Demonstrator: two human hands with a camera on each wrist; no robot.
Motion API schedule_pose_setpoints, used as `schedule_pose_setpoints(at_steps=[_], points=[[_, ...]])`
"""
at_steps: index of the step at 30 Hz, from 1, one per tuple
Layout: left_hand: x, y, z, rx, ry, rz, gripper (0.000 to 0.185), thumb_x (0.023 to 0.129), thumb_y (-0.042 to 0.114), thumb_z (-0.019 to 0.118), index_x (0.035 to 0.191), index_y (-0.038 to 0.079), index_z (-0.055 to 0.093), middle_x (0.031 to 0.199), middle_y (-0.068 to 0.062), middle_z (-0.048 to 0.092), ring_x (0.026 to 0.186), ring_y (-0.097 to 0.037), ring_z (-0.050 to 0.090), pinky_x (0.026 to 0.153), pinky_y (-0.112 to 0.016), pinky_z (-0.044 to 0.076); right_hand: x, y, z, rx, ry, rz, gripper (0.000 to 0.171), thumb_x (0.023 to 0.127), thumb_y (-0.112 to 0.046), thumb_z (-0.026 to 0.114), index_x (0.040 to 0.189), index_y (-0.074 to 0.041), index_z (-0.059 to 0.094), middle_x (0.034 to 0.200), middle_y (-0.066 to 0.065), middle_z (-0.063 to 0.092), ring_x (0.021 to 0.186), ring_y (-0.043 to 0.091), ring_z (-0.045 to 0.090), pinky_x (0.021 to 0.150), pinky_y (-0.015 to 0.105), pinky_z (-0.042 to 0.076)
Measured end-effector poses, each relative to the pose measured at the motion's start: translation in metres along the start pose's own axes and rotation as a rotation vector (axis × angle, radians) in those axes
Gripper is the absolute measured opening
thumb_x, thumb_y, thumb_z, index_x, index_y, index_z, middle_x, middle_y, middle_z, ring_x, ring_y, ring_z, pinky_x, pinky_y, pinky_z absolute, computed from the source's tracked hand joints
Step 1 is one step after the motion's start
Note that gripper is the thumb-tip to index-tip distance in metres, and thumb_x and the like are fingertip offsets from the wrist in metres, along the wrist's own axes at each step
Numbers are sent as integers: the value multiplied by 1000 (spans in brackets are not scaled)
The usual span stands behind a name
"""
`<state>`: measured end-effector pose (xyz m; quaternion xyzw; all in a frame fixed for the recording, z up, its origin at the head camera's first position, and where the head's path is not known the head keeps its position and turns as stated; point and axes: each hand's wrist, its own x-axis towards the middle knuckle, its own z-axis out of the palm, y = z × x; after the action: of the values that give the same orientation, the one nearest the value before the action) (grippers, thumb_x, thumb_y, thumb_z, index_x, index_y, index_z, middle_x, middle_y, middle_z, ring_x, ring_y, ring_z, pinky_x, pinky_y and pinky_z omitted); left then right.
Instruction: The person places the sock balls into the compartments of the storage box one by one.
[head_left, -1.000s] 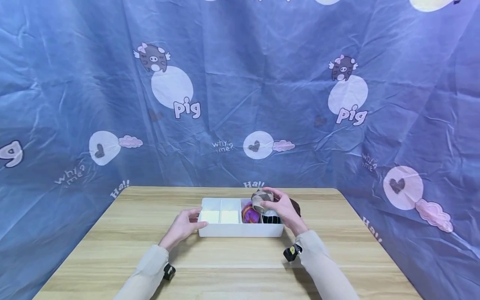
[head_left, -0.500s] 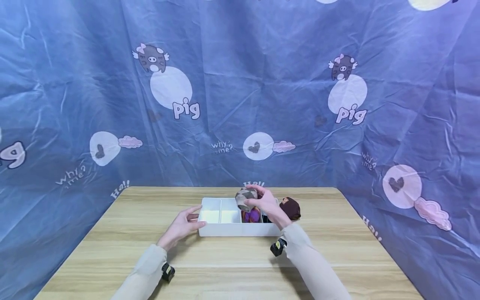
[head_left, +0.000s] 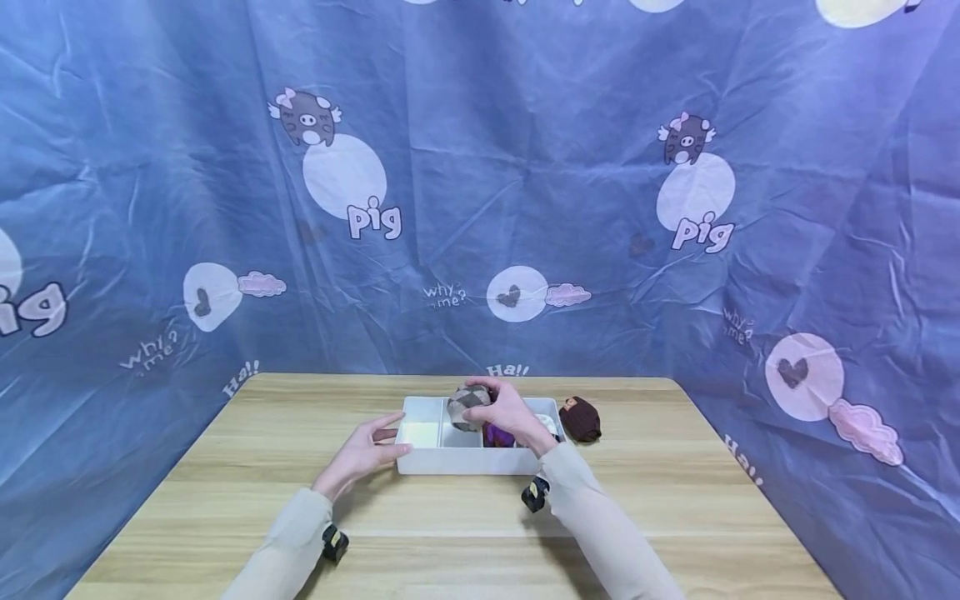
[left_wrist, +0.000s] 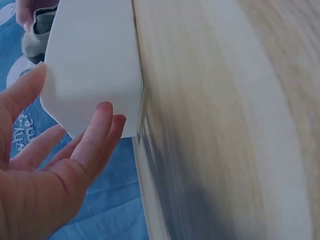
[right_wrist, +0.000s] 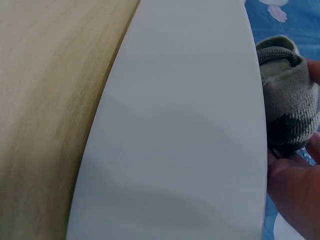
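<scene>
A blue printed cloth point(head_left: 480, 167) is hung behind and to both sides of a wooden table point(head_left: 465, 517). On the table, a white divided box point(head_left: 450, 460) is set with its long side towards the person. Its left end is steadied by the left hand point(head_left: 365, 452), whose fingers are held straight and loose against the box wall, the thumb reaching to the rim; nothing is clasped by it. A rolled grey checked sock point(head_left: 468, 406) is held above the box, over the second compartment from the left, by the right hand point(head_left: 512, 417); the fingers are curled round the roll from behind and from the right, with the thumb beneath it. A purple roll point(head_left: 495, 435) is seen in the next compartment, partly hidden by that hand. A dark brown roll point(head_left: 581, 418) lies on the table just beside the right end of the box.
</scene>
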<state>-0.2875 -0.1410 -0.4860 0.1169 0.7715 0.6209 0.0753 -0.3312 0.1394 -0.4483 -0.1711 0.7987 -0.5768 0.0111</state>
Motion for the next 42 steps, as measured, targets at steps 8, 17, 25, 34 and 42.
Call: schedule_pose_setpoints(at_steps=[8,17,25,34,42], points=[[0,2,2,20,22,-8,76,82,11,77,148,4,40,140,-36,45,127,-47,50,94,-40,57,0,-4,8,-98,-46,-15,60,72,-11,83,128,-9,63,115,9,69,93,15,64,84,24,53],[0,-2,5,31,24,6,73,84,11,76,148,3,41,140,-36,46,127,-47,50,95,-44,56,-3,-1,13,-118,-66,11,63,70,-9,83,129,-9,61,110,9,69,92,16,64,82,24,54],[2,-3,4,38,47,-7,74,82,13,78,147,6,44,140,-34,47,128,-46,50,93,-41,58,-6,-1,13,-143,-47,17,62,69,-9,83,128,-12,63,108,9,69,91,17,64,79,27,55],[3,0,3,36,47,-15,74,82,13,78,147,7,43,141,-33,47,129,-45,49,93,-39,58,-3,-2,14,-152,-63,8,59,73,-1,77,130,-4,61,124,13,65,111,27,61,99,41,53],[0,3,2,57,28,-7,74,83,12,77,148,4,41,141,-36,45,131,-48,46,93,-40,57,-3,2,10,-67,-37,-1,50,79,4,70,127,2,60,129,20,62,120,34,57,105,45,49]])
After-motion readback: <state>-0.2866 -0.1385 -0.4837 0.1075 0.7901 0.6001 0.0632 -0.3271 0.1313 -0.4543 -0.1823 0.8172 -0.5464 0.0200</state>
